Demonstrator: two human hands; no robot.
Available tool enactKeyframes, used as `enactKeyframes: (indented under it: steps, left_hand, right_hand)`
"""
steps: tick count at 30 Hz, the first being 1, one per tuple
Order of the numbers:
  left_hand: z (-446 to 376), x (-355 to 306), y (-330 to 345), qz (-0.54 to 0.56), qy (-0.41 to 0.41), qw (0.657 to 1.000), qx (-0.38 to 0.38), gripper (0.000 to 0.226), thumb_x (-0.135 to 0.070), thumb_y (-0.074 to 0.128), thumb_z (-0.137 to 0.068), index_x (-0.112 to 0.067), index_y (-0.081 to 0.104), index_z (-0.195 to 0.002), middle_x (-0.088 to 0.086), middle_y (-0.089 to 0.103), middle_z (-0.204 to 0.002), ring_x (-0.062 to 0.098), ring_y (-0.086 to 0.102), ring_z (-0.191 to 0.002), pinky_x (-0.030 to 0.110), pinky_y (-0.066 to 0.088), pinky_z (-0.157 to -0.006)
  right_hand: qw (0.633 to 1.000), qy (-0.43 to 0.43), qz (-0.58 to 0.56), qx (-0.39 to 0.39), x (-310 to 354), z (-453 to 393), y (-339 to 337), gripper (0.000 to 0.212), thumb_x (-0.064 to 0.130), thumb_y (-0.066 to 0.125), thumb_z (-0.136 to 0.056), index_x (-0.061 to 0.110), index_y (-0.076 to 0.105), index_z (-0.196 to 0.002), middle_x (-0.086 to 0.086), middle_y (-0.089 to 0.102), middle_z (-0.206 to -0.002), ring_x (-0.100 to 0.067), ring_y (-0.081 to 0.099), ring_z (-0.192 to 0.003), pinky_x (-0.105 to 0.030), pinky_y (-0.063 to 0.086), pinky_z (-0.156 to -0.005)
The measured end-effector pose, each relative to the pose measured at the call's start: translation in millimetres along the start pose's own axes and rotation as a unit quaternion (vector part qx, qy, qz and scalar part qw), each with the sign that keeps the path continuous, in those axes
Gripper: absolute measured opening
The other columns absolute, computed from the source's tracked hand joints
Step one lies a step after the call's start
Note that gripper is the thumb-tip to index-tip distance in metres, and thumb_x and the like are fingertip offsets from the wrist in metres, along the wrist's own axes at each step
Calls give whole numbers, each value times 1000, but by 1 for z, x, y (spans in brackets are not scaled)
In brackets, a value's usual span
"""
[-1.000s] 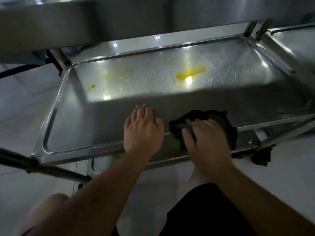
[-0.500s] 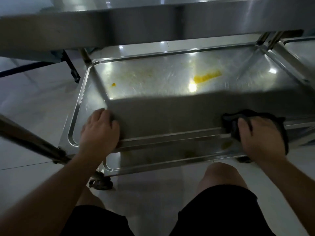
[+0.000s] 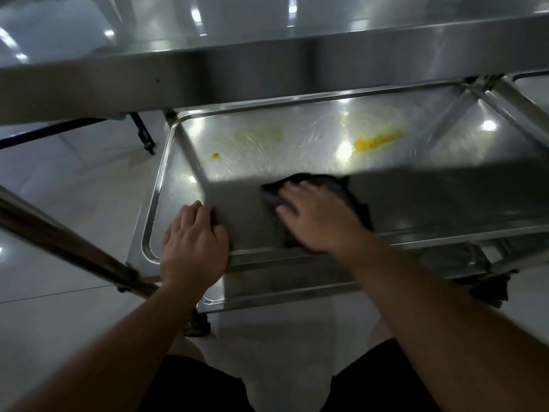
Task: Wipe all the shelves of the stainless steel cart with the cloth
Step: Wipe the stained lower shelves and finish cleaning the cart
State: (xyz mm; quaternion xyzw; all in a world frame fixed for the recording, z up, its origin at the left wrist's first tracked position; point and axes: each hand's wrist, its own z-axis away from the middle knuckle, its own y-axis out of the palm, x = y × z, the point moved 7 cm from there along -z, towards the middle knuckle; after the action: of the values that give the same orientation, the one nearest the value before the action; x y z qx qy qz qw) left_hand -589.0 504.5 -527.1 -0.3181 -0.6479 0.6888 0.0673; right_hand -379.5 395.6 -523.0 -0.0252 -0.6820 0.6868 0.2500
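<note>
The stainless steel cart's middle shelf (image 3: 297,162) lies below me, with a yellow smear (image 3: 375,141) at the back right, a small yellow spot (image 3: 216,156) at the back left and a faint yellowish film (image 3: 255,136) between them. My right hand (image 3: 318,220) lies flat with spread fingers on a dark cloth (image 3: 315,182), pressing it onto the shelf near its front middle. My left hand (image 3: 193,242) rests on the shelf's front rim at the left, fingers over the edge. The top shelf (image 3: 267,63) overhangs the view.
A lower shelf (image 3: 285,286) shows under the front rim. A slanted steel bar (image 3: 68,248) crosses at the left, above a caster (image 3: 197,325). A second steel cart (image 3: 531,87) stands at the right. Pale floor tiles surround the cart; my knees are below.
My right hand has slid the cloth from the front right rim leftward and inward onto the shelf surface. My left hand has stayed on the front left rim.
</note>
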Motion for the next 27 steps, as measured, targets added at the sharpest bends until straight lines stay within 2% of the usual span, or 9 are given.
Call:
enactKeyframes:
  steps: [2, 4, 6, 9, 11, 14, 19, 23, 27]
  left_hand:
    - [0, 1, 1, -2, 4, 1000, -4, 57, -44, 28, -99, -24, 42, -151, 7, 40, -161, 29, 32, -152, 53, 25, -124]
    - [0, 0, 2, -4, 5, 1000, -10, 56, -44, 30, -99, -24, 43, -149, 8, 42, -159, 29, 34, -150, 54, 27, -123]
    - [0, -2, 2, -6, 3, 1000, -13, 55, -45, 32, -98, -23, 44, -148, 7, 43, -158, 28, 35, -150, 53, 27, -123]
    - [0, -3, 2, -7, 1, 1000, -15, 57, -46, 30, -97, -22, 44, -147, 7, 43, -158, 28, 34, -150, 52, 26, -124]
    - [0, -3, 1, -10, 1, 1000, -16, 58, -46, 29, -97, -22, 44, -148, 7, 42, -159, 28, 33, -151, 52, 25, -125]
    - [0, -4, 1, -13, -1, 1000, -11, 60, -47, 27, -98, -21, 44, -150, 8, 41, -161, 28, 31, -153, 52, 24, -126]
    - [0, -3, 1, -10, -8, 1000, -9, 57, -42, 31, -101, -18, 43, -152, 9, 39, -163, 28, 30, -154, 49, 23, -127]
    - [0, -5, -1, -14, -3, 1000, -11, 65, -48, 22, -97, -19, 43, -151, 8, 40, -163, 27, 32, -153, 48, 25, -127]
    - [0, -2, 0, -22, 6, 999, -29, 57, -47, 26, -97, -23, 46, -144, 6, 45, -156, 27, 38, -148, 49, 29, -122]
  right_hand:
    - [992, 115, 9, -46, -75, -1, -30, 55, 54, 30, -103, 24, 52, -143, -10, 54, -150, -35, 51, -137, -50, 39, -114]
    - [961, 261, 30, -84, -153, 16, -56, 62, 58, 26, -100, 18, 52, -140, -18, 58, -141, -39, 55, -129, -53, 39, -112]
    - [917, 389, 31, -81, -202, 37, -66, 76, 63, 18, -99, 16, 40, -154, -15, 43, -159, -35, 38, -146, -56, 23, -122]
    - [901, 430, 3, -62, -194, 34, -56, 84, 66, 11, -99, 15, 18, -165, -5, 14, -174, -33, 12, -159, -54, 9, -127]
    - [921, 383, 8, -69, -156, 18, -45, 87, 68, 13, -98, 13, 22, -164, -7, 19, -172, -34, 17, -157, -53, 15, -126]
    - [972, 226, 9, -67, -72, -12, -24, 78, 66, 21, -98, 19, 36, -159, -6, 36, -165, -30, 31, -151, -50, 25, -121]
    - [999, -40, -11, 22, 59, -41, 22, 62, 56, 20, -106, 33, 31, -162, 15, 21, -171, -13, 14, -158, -43, 10, -127]
    - [995, -93, -10, 18, 84, -27, 27, 61, 58, 24, -106, 33, 33, -162, 15, 24, -170, -10, 15, -158, -41, 8, -128]
    - [994, -96, -21, 54, 67, 5, 24, 79, 75, 20, -97, 33, 27, -163, 16, 18, -171, -8, 9, -158, -38, 2, -129]
